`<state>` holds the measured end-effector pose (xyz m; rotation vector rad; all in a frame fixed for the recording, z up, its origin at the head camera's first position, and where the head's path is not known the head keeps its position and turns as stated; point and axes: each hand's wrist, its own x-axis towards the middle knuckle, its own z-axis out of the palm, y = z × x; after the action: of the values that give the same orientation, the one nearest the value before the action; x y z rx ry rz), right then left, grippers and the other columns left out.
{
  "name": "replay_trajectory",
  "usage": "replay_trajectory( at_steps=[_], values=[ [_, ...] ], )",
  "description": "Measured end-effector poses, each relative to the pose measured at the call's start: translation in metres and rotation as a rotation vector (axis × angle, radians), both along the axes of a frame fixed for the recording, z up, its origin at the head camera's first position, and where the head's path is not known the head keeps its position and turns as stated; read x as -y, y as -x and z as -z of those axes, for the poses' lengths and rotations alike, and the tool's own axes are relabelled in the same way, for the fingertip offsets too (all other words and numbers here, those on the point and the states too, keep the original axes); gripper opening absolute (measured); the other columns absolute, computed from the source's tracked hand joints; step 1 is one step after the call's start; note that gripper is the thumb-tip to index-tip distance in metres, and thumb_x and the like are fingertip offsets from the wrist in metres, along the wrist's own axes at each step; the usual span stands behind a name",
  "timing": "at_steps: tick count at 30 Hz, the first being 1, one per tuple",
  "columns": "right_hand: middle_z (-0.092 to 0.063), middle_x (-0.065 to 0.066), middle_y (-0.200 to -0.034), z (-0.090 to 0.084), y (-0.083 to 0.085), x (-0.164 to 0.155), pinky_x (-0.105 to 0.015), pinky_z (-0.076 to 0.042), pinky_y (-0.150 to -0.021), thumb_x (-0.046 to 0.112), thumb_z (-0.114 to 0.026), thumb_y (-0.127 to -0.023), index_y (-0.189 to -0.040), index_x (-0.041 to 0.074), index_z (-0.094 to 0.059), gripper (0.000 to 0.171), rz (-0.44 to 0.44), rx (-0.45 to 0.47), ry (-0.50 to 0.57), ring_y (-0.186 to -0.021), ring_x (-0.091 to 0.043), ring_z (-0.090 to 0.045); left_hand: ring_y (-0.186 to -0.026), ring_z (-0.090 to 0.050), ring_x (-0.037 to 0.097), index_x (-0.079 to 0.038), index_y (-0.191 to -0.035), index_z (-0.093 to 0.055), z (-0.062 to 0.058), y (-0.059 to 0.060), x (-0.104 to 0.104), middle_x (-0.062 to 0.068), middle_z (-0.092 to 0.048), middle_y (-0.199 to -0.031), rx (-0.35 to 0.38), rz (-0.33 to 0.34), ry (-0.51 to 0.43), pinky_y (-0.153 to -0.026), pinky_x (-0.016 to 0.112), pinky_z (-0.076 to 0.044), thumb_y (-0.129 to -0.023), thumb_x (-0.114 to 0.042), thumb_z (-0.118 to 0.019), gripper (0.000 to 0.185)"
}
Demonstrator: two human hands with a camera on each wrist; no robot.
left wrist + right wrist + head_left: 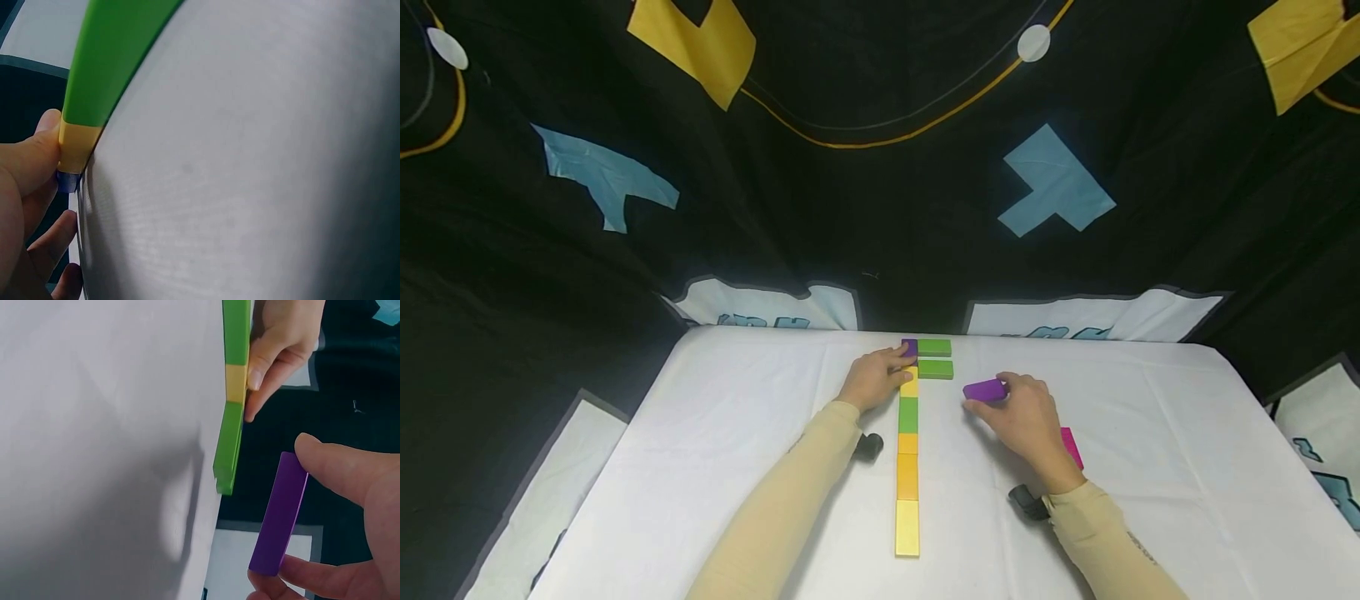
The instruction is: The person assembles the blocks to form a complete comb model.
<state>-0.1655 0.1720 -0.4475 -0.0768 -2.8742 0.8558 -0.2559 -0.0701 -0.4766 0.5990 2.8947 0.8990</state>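
A column of coloured blocks lies flat on the table, with a yellow block [907,533] at its near end. At the far end, my left hand [871,379] rests its thumb on another yellow block [80,147] and its fingers on a dark purple block [910,343]. Two green blocks, an upper one [935,347] and a lower one [936,369], stick out rightward from there, a small gap between them. My right hand [1028,417] pinches a purple block [278,515] between thumb and fingers, above the table and right of the green pair.
A pink block [1071,447] lies partly hidden behind my right wrist. A green block [908,415] and orange blocks [907,475] make up the column's middle. A white cloth covers the table [1150,500]; a black curtain [880,225] hangs behind its far edge.
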Motion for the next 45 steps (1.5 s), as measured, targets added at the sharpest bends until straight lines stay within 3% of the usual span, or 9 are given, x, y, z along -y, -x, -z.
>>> replay_trajectory(
  at_steps=[9, 21, 38, 45],
  values=[
    [-0.065, -0.024, -0.119, 0.002, 0.001, 0.016, -0.049, -0.057, -0.085, 0.045, -0.081, -0.081, -0.131, -0.005, -0.060, 0.074, 0.014, 0.031, -0.004, -0.108, -0.037, -0.056, -0.144, -0.040, 0.024, -0.023, -0.138, -0.063, 0.001, 0.001, 0.000, -0.005, -0.046, -0.153, 0.034, -0.009, 0.015, -0.120, 0.043, -0.030, -0.098, -0.029, -0.066, 0.040],
    [-0.068, -0.024, -0.109, 0.011, 0.008, 0.036, -0.049, -0.052, -0.084, 0.047, -0.083, -0.078, -0.125, -0.007, -0.064, 0.074, -0.019, -0.014, -0.056, -0.101, -0.037, -0.059, -0.145, -0.039, 0.024, -0.024, -0.139, -0.062, 0.002, 0.003, 0.000, -0.006, -0.044, -0.155, 0.041, -0.013, 0.026, -0.121, 0.043, -0.028, -0.099, -0.030, -0.065, 0.041],
    [-0.069, -0.021, -0.106, 0.013, 0.020, 0.050, -0.049, -0.051, -0.086, 0.049, -0.083, -0.078, -0.124, -0.006, -0.065, 0.074, -0.052, 0.059, -0.127, -0.097, -0.035, -0.060, -0.145, -0.039, 0.023, -0.024, -0.138, -0.063, 0.003, 0.005, 0.001, -0.007, -0.045, -0.154, 0.039, -0.011, 0.014, -0.120, 0.042, -0.029, -0.098, -0.030, -0.066, 0.041],
    [-0.067, -0.018, -0.094, 0.013, 0.027, 0.052, -0.049, -0.051, -0.080, 0.050, -0.083, -0.077, -0.118, -0.008, -0.065, 0.073, -0.073, 0.094, -0.182, -0.090, -0.033, -0.059, -0.145, -0.039, 0.023, -0.024, -0.137, -0.063, 0.003, 0.005, 0.000, -0.006, -0.045, -0.154, 0.036, -0.009, 0.015, -0.121, 0.041, -0.028, -0.098, -0.031, -0.066, 0.040]
  ],
)
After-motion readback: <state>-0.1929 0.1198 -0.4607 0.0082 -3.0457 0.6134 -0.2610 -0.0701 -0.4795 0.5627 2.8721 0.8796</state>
